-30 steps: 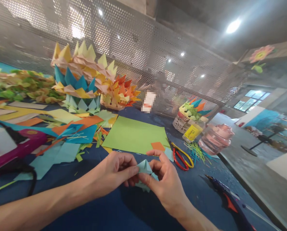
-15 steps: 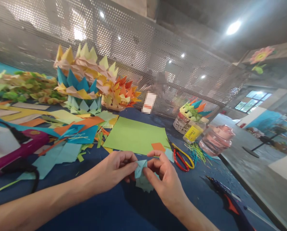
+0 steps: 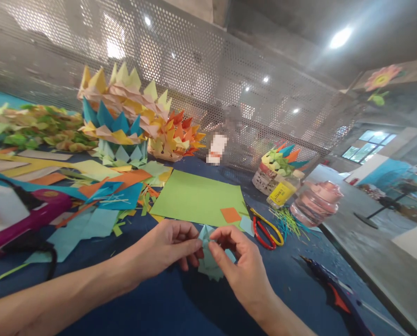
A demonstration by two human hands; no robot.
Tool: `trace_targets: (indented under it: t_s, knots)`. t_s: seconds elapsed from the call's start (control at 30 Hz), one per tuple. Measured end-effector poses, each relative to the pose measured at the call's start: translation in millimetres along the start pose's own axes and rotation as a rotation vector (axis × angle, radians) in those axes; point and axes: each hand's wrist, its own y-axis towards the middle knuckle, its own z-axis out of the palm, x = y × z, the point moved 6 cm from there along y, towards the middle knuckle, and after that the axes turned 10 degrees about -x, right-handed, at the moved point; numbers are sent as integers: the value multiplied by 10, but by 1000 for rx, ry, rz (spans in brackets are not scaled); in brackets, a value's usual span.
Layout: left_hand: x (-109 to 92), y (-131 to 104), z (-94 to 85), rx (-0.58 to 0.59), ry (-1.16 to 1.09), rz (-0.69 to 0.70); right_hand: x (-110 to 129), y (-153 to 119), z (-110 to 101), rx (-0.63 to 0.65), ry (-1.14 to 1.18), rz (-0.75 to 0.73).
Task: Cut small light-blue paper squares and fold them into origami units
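Note:
Between my two hands is a small piece of light blue folded paper (image 3: pixel 205 233), its pointed tip facing up. My left hand (image 3: pixel 180 243) pinches its left side between thumb and fingers. On its right side, my right hand (image 3: pixel 234 254) pinches it with thumb and forefinger. Just below lies a pale blue-green paper piece (image 3: pixel 210 268) with a jagged lower edge, partly hidden by my fingers. Beyond my hands a green paper sheet (image 3: pixel 197 198) lies flat, with an orange paper square (image 3: pixel 230 215) on its near edge. A light blue square (image 3: pixel 246 225) lies beside it.
Scissors (image 3: pixel 267 231) with red and yellow handles lie right of my hands, near a glue gun (image 3: pixel 337 291). A labelled bottle (image 3: pixel 283 190) and pink bottle (image 3: pixel 315 205) stand behind. Folded-paper crowns (image 3: pixel 120 123), scraps (image 3: pixel 99 219) and a purple-framed object (image 3: pixel 50 210) fill the left.
The light blue paper has gone from a flat-topped fold to an upright point. My right fingers have curled in closer to it, the forefinger now bent down.

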Motion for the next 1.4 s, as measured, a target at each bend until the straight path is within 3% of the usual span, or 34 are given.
trace_targets:
  t_s: [0.23, 0.63, 1.4]
  knots:
    - [33, 12, 10, -7, 2, 28, 81, 20, -7, -7, -97, -138]
    - [-8, 10, 33, 19, -14, 47, 95, 7, 6, 4, -87, -104]
    - [-40, -69, 44, 51, -200, -97, 129, -1, 0, -26, -10, -154]
